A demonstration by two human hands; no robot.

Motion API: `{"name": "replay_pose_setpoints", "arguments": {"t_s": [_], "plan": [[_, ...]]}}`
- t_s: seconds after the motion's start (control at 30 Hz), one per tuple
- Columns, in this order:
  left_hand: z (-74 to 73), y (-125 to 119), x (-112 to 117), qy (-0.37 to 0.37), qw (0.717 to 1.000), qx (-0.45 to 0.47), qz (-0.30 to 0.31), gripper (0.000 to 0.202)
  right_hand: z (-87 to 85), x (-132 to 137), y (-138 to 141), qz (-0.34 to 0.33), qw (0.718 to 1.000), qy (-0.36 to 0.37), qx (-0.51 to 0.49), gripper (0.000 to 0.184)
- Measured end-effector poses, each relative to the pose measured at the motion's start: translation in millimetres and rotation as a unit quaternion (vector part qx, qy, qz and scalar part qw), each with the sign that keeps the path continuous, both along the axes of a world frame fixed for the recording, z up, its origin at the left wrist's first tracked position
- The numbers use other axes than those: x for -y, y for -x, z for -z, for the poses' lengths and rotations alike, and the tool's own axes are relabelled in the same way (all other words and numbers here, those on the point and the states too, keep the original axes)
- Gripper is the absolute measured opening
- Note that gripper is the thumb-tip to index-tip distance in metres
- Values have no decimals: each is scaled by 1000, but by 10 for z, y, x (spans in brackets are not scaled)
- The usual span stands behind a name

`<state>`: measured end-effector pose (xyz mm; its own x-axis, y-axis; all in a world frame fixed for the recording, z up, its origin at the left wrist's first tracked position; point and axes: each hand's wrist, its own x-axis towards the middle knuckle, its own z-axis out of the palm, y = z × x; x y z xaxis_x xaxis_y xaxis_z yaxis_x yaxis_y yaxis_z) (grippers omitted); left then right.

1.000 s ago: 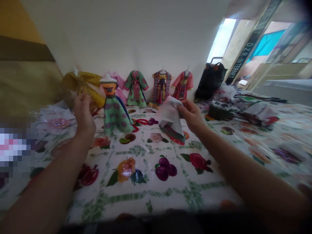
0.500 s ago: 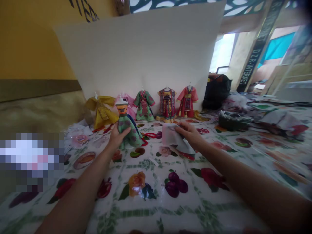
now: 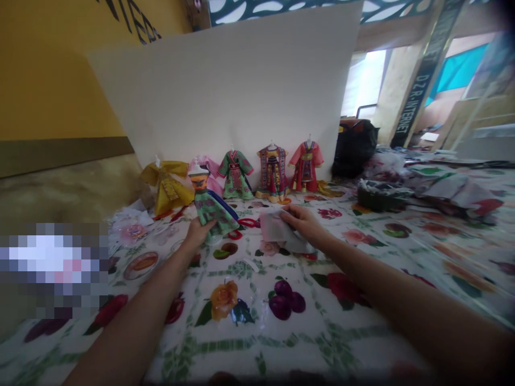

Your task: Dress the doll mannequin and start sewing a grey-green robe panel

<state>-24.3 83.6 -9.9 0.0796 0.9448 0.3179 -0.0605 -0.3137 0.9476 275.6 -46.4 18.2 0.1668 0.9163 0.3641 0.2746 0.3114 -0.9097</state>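
My left hand (image 3: pixel 198 234) is closed on the lower edge of the green patterned skirt of a small dressed doll form (image 3: pixel 213 212), which has an orange top and a dark blue strip down its side. The form stands upright, leaning slightly. Between the thumb and fingers of my right hand (image 3: pixel 302 222) is a pale grey-white cloth piece (image 3: pixel 276 228), hanging just above the table, with a bit of red at its lower end. Red-handled scissors (image 3: pixel 248 222) lie between the two hands; their blades are hidden.
Behind stand several small dressed forms: a yellow dress (image 3: pixel 171 190), a green robe (image 3: pixel 236 171), a patterned robe (image 3: pixel 272 171) and a coral robe (image 3: pixel 306 166), before a white board (image 3: pixel 229 86). Plastic bags and cloth (image 3: pixel 450 187) are piled right. A fruit-patterned tablecloth (image 3: pixel 241 359) covers the table.
My left hand has slid down from the skirt's middle to its lower edge, and the skirt is spread further right. My right hand has shifted slightly left with the pale cloth.
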Motion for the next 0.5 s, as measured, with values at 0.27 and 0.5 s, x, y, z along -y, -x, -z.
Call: {"name": "replay_pose_setpoints", "arguments": {"t_s": [0.27, 0.5], "plan": [[-261, 93, -103, -26, 995, 83, -51, 49, -253, -16, -386, 100, 979, -62, -168, 28], [-403, 23, -302, -46, 990, 121, -64, 39, -390, 4, -538, 112, 945, -107, -287, 15]]}}
